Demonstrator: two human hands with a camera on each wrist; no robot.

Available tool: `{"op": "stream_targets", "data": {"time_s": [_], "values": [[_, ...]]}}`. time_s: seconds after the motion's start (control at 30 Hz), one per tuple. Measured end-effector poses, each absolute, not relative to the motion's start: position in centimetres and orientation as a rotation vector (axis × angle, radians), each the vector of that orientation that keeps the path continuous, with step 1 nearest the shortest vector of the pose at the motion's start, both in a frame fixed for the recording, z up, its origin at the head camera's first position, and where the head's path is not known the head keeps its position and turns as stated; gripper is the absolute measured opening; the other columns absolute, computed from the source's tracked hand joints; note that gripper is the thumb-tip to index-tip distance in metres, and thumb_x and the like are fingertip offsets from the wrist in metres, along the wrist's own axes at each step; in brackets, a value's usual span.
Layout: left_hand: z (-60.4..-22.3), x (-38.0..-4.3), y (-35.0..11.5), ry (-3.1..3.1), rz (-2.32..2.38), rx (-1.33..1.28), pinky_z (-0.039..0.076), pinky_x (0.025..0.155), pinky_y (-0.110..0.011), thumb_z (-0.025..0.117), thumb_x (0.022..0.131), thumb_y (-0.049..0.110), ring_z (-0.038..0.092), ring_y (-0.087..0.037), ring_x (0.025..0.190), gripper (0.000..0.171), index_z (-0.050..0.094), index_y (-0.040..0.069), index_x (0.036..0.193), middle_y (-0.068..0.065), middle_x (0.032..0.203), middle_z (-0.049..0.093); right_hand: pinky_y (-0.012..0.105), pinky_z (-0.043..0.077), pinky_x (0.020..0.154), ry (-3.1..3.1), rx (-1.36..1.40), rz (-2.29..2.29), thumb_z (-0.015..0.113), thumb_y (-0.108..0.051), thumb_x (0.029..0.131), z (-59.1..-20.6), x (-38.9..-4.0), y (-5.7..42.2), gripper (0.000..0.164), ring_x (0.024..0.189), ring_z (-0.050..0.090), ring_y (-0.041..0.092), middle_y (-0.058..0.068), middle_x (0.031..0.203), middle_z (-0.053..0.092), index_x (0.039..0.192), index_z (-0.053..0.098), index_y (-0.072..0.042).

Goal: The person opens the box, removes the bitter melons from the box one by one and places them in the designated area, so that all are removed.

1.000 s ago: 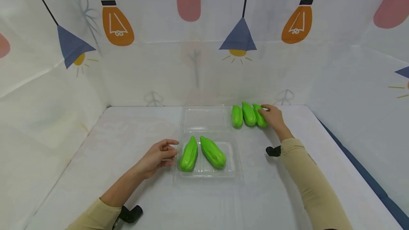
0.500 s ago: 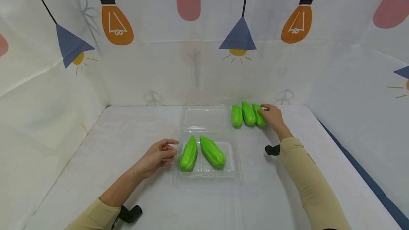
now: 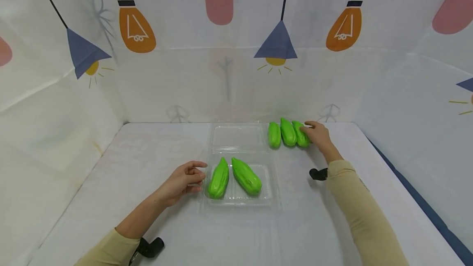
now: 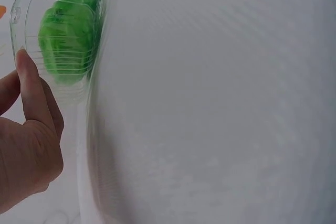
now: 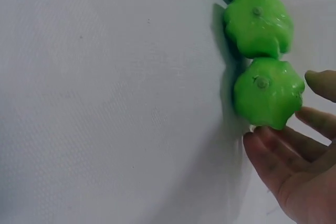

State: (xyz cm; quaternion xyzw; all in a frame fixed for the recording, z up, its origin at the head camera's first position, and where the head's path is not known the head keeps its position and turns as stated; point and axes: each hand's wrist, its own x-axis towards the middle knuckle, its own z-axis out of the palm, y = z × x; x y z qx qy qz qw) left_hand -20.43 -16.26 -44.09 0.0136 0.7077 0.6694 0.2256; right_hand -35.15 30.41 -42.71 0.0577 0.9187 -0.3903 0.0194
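Note:
A clear plastic hinged container (image 3: 267, 180) lies with its lid (image 3: 238, 136) laid back. Two green ridged gourd-like vegetables sit inside, one on the left (image 3: 219, 178) and one slanting on the right (image 3: 246, 176). My left hand (image 3: 182, 184) is at the container's left edge; in the left wrist view a fingertip (image 4: 22, 59) touches its rim. At the back right, my right hand (image 3: 318, 134) is at the outermost of three similar vegetables (image 3: 301, 134). The right wrist view shows fingers under and beside that vegetable (image 5: 269, 93), with the thumb (image 5: 321, 83) slightly apart from it.
The other two vegetables, a left one (image 3: 274, 135) and a middle one (image 3: 288, 131), stand beside the lid in the same row. A white cloth (image 3: 148, 147) covers the table, and a printed curtain (image 3: 236, 77) rises behind and at both sides.
My right hand has shifted very slightly to the right, showing a little more of the outermost vegetable. My left hand, the container and the vegetables have stayed in place.

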Motion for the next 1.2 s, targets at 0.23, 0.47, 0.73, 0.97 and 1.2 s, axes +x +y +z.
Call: {"op": "stream_targets", "data": {"time_s": [0.23, 0.47, 0.73, 0.97, 1.2], "values": [[-44.2, -20.4, -16.2, 1.946, 1.847, 0.043, 0.059, 0.070, -0.021, 0.063, 0.098, 0.015, 0.060, -0.007, 0.075, 0.054, 0.040, 0.001, 0.145, 0.002, 0.092, 0.056, 0.043, 0.058, 0.090, 2.846, 0.168, -1.249, 0.051, -0.038, 0.102, -42.0, -34.8, 30.9, 0.062, 0.124, 0.054, 0.043, 0.031, 0.147, 0.044, 0.151, 0.038, -0.001], [-44.1, -20.4, -16.2, 1.948, 1.847, 0.045, 0.059, 0.069, -0.021, 0.064, 0.097, 0.016, 0.060, -0.008, 0.075, 0.055, 0.040, 0.001, 0.145, 0.001, 0.092, 0.057, 0.045, 0.060, 0.088, 2.871, 0.164, -1.231, 0.051, -0.035, 0.102, -41.1, -34.3, 31.2, 0.061, 0.121, 0.056, 0.043, 0.031, 0.145, 0.047, 0.151, 0.038, 0.000], [-44.2, -20.4, -16.2, 1.943, 1.852, 0.041, 0.059, 0.068, -0.021, 0.063, 0.098, 0.014, 0.059, -0.008, 0.074, 0.054, 0.040, 0.001, 0.145, 0.001, 0.092, 0.056, 0.044, 0.060, 0.088, 2.908, 0.089, -1.259, 0.050, -0.036, 0.103, -40.2, -33.8, 31.4, 0.060, 0.120, 0.058, 0.045, 0.031, 0.143, 0.049, 0.150, 0.038, -0.001], [-44.2, -20.4, -16.1, 1.929, 1.866, 0.045, 0.059, 0.068, -0.020, 0.062, 0.098, 0.013, 0.059, -0.006, 0.073, 0.053, 0.040, 0.001, 0.145, 0.002, 0.092, 0.056, 0.045, 0.060, 0.087, 2.931, -0.017, -1.285, 0.051, -0.035, 0.102, -39.7, -33.4, 31.3, 0.058, 0.118, 0.059, 0.044, 0.030, 0.140, 0.054, 0.149, 0.041, -0.002], [-44.2, -20.4, -16.2, 1.917, 1.870, 0.053, 0.059, 0.069, -0.020, 0.062, 0.098, 0.013, 0.059, -0.006, 0.074, 0.054, 0.038, 0.000, 0.145, 0.001, 0.093, 0.056, 0.047, 0.060, 0.086, 2.959, -0.116, -1.279, 0.052, -0.034, 0.102, -39.2, -32.9, 29.8, 0.055, 0.117, 0.061, 0.043, 0.028, 0.138, 0.056, 0.148, 0.045, -0.004]]}}
